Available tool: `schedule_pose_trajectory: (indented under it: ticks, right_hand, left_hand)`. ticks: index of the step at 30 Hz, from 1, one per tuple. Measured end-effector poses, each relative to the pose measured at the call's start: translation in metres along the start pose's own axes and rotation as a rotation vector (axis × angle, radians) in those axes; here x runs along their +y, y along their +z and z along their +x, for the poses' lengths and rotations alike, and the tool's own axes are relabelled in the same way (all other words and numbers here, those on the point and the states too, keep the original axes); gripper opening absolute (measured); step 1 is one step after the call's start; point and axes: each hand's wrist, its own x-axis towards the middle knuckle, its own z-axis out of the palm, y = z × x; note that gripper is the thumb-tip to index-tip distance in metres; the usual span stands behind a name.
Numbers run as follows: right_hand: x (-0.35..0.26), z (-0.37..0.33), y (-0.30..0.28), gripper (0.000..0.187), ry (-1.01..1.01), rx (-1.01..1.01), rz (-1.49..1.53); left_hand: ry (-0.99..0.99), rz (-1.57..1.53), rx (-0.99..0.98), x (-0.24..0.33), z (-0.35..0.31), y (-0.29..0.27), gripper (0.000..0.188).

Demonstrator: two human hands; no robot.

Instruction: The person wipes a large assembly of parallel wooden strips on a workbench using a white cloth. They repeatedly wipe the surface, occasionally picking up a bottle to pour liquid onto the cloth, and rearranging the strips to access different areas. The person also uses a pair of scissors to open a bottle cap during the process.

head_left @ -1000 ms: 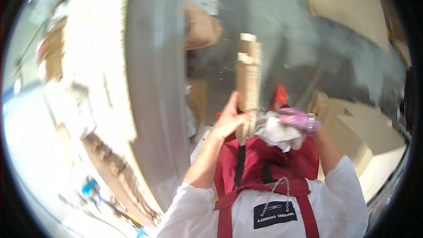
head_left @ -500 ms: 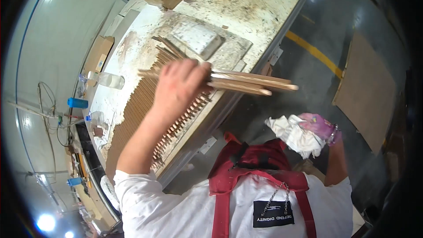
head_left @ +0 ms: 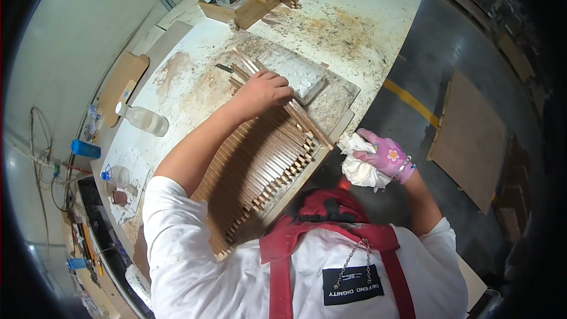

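My bare left hand is closed over a few thin wooden strips at the far end of a row. These strips lie against the rest or just above them; the hand hides the exact contact. Many similar brown strips lie side by side, their pale ends lined up near the table's front edge. My right hand, in a pink flowered glove, grips a crumpled white cloth just off that edge, close to the strip ends.
A flat plastic-wrapped block sits on a stained board beyond the strips. Farther back is a cardboard box of odds and ends. At the left stand a milky bottle and a clear jar. A brown panel lies right.
My left hand has brought the strips from jutting over the table edge down alongside the row. My right hand has moved the cloth left, nearer the strip ends. The view has shifted slightly.
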Motion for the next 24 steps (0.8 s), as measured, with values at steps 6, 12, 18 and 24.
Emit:
schedule_pose_trajectory:
  ticks: [6,12,18,24]
  right_hand:
    - [-0.021,0.035,0.014,0.079,-0.161,-0.125,-0.188]
    - [-0.051,0.063,0.0,0.077,-0.117,-0.055,-0.28]
    - [-0.055,0.076,0.012,0.068,-0.209,0.011,-0.364]
    - [-0.041,0.086,0.031,0.055,-0.333,0.137,-0.412]
  left_hand:
    - [0.001,-0.078,-0.004,-0.03,-0.001,0.026,0.034]
    - [-0.003,-0.115,0.025,-0.042,0.01,0.038,0.038]
    - [-0.016,-0.163,0.004,-0.04,0.009,0.034,0.036]
    - [-0.04,-0.123,-0.109,-0.028,-0.01,0.022,0.033]
